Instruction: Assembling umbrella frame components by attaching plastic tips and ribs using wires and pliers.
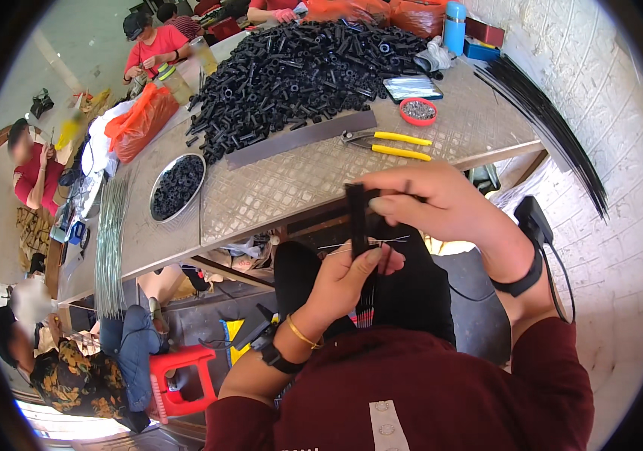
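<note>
My left hand [345, 279] is closed round a narrow black strip-like piece [356, 218], held upright above my lap. Thin silvery wires [395, 240] cross it at the left thumb and stick out to both sides. My right hand [434, 199] is at the upper end of the black piece, its index finger reaching to the top. The right thumb and fingers are curled close together; a small dark bit shows among them, but I cannot make out what they hold.
The table [254, 203] before me bears a large heap of black plastic parts [291, 75], a metal bowl of black rings [178, 188], yellow-handled pliers [400, 144], a red dish [418, 111], a grey metal bar [302, 139] and long wires [111, 240]. Other people sit at the left and far side.
</note>
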A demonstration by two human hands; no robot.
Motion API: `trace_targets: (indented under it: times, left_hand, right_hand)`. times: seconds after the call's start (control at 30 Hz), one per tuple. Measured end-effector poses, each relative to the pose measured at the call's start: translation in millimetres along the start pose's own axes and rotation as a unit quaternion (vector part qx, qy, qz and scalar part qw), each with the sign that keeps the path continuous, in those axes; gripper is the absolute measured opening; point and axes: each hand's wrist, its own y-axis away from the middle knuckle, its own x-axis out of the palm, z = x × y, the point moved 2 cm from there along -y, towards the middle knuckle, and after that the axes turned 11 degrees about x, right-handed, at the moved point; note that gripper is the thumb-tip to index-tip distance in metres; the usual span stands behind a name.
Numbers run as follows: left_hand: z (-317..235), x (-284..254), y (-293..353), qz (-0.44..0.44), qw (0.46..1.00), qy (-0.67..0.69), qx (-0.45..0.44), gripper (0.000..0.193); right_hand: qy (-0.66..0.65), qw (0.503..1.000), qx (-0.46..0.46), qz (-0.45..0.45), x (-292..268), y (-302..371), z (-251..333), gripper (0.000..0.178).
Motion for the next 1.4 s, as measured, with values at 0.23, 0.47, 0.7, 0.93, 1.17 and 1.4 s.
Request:
trace_targets:
  times: [0.23, 0.47, 0.7, 0.93, 1.17, 1.4]
  left_hand:
    - [1, 11, -12, 0.069, 0.996, -0.055, 0.007, 0.024]
    - [11, -8, -15, -0.036, 0.998, 0.022, -0.035, 0.033]
    - [15, -22, -29, -0.088, 0.989, 0.111, -0.049, 0.028]
    - [15, -49, -28, -0.226, 0.967, 0.083, -0.079, 0.020]
    - [7, -73, -20, -0.233, 0.965, 0.080, -0.090, 0.021]
    - [6, -76, -19, -0.243, 0.965, 0.038, -0.093, 0.017]
  right_hand:
    - [-0.105, 0.993, 0.040, -0.038, 3, 4, 17, 0.029]
    - [0.074, 0.971, -0.224, 0.048, -4, 28, 19, 0.014]
    - [-0.184, 0.972, 0.068, -0.126, 39, -12, -87, 0.032]
    - [-0.245, 0.952, 0.141, -0.116, 70, -41, -92, 0.015]
    - [-0.278, 0.942, 0.145, -0.121, 81, -54, -90, 0.012]
    - [-0.277, 0.945, 0.134, -0.112, 83, -62, -91, 0.011]
